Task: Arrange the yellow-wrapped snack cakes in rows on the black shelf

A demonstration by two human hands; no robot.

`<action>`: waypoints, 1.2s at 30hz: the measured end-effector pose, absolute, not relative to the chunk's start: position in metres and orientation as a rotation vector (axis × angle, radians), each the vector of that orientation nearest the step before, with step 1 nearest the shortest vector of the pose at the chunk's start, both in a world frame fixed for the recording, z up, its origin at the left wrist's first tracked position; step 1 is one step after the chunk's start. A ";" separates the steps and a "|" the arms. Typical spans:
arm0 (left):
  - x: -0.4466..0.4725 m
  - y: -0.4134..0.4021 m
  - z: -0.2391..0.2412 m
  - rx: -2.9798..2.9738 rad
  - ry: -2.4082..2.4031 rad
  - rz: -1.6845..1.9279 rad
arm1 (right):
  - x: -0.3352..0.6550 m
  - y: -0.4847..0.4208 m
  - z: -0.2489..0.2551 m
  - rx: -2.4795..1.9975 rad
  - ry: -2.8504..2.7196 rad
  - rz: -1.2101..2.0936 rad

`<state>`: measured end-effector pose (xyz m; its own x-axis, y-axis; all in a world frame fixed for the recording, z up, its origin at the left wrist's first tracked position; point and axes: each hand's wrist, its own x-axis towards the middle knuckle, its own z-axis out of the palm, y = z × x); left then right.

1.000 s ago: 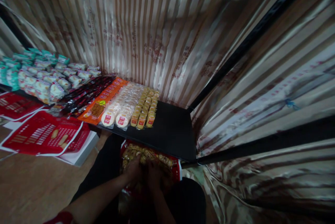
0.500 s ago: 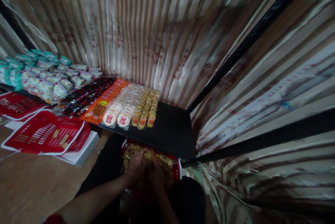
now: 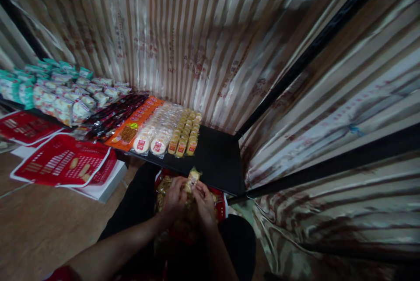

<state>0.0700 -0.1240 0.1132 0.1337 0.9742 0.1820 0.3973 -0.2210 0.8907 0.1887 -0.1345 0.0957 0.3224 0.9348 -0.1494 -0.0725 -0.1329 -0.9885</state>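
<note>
Between my fingers is a small yellow snack in a clear wrapper (image 3: 193, 178), raised just above a red basket (image 3: 225, 206) at my knees. My left hand (image 3: 174, 197) is closed on the snack's left side, and my right hand (image 3: 204, 202) pinches it from the right. Many similar wrapped snacks (image 3: 164, 187) fill the basket below, partly hidden by my hands. Beyond them, rows of the same yellow wrapped snacks (image 3: 183, 134) stand on a black shelf (image 3: 219, 154), beside rows of round white crackers in clear packs (image 3: 157, 130).
Left along the shelf lie an orange snack bag (image 3: 131, 125), dark packets (image 3: 114, 114) and white and teal bags (image 3: 62, 93). A red basket with a few snacks (image 3: 59, 163) rests on a white box (image 3: 111, 182) on the floor. Striped sheeting (image 3: 197, 44) and dark poles (image 3: 278, 84) stand behind.
My hands have come up out of the snacks in the basket and now hold one wrapped snack between them. The camera view has shifted slightly.
</note>
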 end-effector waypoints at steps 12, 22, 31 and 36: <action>0.086 -0.102 0.118 1.572 1.292 1.077 | 0.192 -0.125 0.129 -1.418 -0.946 1.088; 0.080 -0.065 0.133 1.272 1.136 0.849 | 0.220 -0.113 0.143 -1.686 -1.500 0.191; 0.080 -0.039 0.146 1.691 1.063 0.674 | 0.241 -0.100 0.147 -1.645 -1.767 0.264; 0.090 -0.035 0.152 1.452 1.040 0.710 | 0.243 -0.094 0.140 -1.644 -1.312 0.485</action>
